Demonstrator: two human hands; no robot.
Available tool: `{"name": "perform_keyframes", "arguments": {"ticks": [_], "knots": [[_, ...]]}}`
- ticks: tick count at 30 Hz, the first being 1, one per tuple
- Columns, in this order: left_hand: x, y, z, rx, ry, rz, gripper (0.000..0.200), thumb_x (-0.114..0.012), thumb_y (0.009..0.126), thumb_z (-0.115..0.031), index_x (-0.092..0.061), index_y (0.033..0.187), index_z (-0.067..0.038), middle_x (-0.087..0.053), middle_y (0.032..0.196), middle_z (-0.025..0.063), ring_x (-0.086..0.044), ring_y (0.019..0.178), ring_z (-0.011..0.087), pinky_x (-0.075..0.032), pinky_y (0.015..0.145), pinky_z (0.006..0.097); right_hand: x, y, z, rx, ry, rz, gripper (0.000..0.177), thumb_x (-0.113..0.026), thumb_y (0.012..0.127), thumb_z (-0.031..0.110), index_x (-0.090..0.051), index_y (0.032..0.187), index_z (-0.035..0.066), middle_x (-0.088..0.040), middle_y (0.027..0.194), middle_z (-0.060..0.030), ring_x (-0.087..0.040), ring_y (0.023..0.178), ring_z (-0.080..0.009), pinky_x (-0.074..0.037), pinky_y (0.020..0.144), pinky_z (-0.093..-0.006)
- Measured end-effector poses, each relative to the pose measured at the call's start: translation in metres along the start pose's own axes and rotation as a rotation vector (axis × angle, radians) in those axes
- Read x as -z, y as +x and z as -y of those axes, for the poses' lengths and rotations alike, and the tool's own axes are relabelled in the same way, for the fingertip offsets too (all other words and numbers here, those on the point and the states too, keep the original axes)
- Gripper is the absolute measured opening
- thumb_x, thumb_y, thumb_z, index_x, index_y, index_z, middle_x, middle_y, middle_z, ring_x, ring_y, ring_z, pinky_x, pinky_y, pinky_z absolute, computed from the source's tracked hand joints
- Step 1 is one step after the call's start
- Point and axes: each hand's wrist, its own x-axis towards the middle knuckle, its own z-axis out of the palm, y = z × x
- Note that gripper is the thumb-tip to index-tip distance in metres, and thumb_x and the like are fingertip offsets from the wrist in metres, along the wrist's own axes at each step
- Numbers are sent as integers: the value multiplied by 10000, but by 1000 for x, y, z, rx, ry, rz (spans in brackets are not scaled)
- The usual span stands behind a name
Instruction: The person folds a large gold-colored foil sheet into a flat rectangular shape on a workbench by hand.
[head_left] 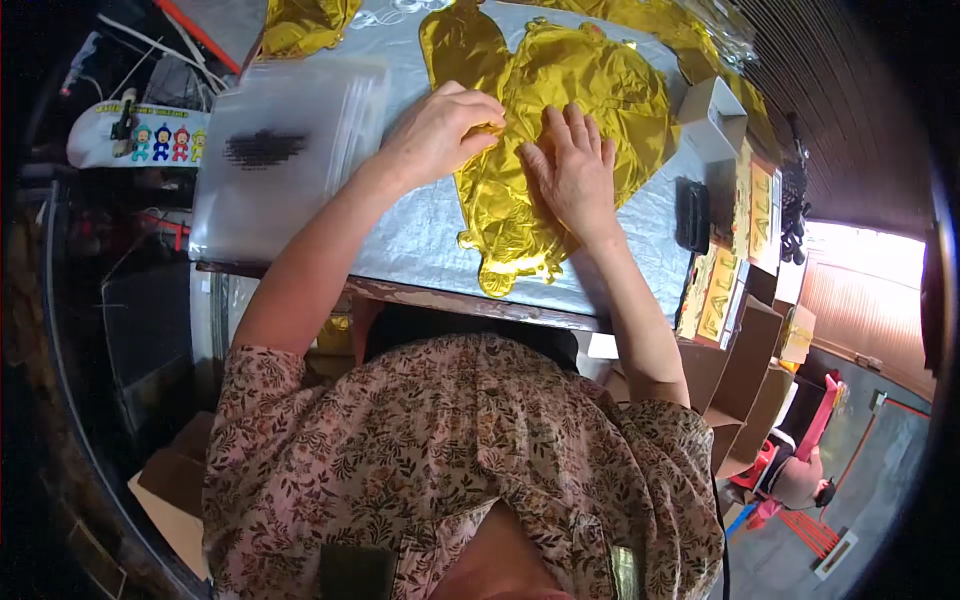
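Observation:
A flat, crinkled gold foil balloon [595, 75] lies across the table in front of me. My left hand [440, 135] is closed at its left side, thumb and fingers pinching a bit of the foil. Over the middle of the balloon, my right hand [575, 180] rests palm down, its fingers stretched out and slightly apart. Small tabs and a rounded end of the foil reach toward the table's front edge.
Clear plastic bags [290, 160] with black print are stacked on the silvery table cover [415, 225] at left. More gold foil [305, 25] lies at the back. A white box [712, 120] and a black object [691, 214] stand at right, beside printed boxes [722, 290].

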Motion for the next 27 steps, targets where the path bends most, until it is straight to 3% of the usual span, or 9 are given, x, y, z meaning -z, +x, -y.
{"name": "perform_keyframes", "arguments": {"ticks": [11, 17, 18, 21, 27], "knots": [[3, 0, -8, 13, -11, -43, 206, -747, 895, -139, -739, 1077, -42, -723, 1160, 67, -628, 1058, 301, -531, 943, 397, -1, -3, 5, 38, -28, -55, 629, -601, 998, 494, -515, 1470, 87, -467, 1532, -257, -444, 1411, -455, -347, 1129, -578], [2, 2, -13, 34, -36, -57, 266, -740, 903, -153, -734, 1155, -69, -684, 1161, 93, -633, 1092, 313, -515, 961, 407, -2, -2, 4, 35, -15, -52, 621, -604, 998, 485, -529, 1458, 74, -468, 1531, -260, -451, 1406, -456, -350, 1126, -576], [3, 1, -15, 31, -42, -59, 265, -746, 904, -170, -739, 1152, -77, -665, 1164, 92, -631, 1093, 312, -515, 958, 407, -2, -2, 5, 22, 24, -34, 643, -601, 996, 472, -496, 1475, 55, -449, 1540, -260, -435, 1410, -463, -322, 1139, -634], [4, -1, -15, 18, 79, 10, 267, -759, 898, -197, -751, 1143, -91, -639, 1191, 83, -618, 1112, 304, -509, 971, 406, -2, -2, 4, 29, -1, -46, 632, -601, 1001, 483, -515, 1470, 68, -457, 1539, -263, -446, 1409, -461, -342, 1138, -577], [4, -1, -15, 38, 90, 24, 270, -771, 887, -209, -758, 1129, -92, -643, 1206, 77, -600, 1135, 294, -492, 1002, 405, -3, -5, 4, 29, -6, -63, 661, -576, 1015, 492, -463, 1512, 70, -412, 1573, -259, -386, 1455, -458, -279, 1178, -612]]}}
